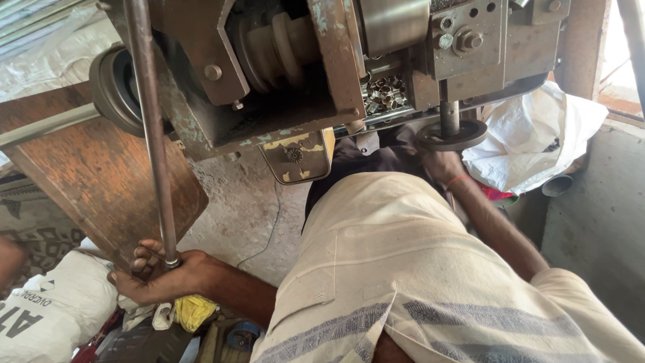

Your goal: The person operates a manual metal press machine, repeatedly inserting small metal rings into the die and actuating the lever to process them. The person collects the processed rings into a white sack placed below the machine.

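The left hand (161,272) grips the lower end of the lever (152,128), fingers wrapped tight, seemingly mid-stroke on the press (282,74). The right hand (440,165) reaches under the die (449,134); its grip is hidden. Next likely calls for a steady pull.

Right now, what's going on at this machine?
A person leans over an old metal machine. The left hand grips the lower end of a long steel lever rod that runs up past the machine's side. The right hand reaches under a round dark handwheel on a vertical shaft. A tray of small metal rings sits inside the machine. White sacks lie nearby.
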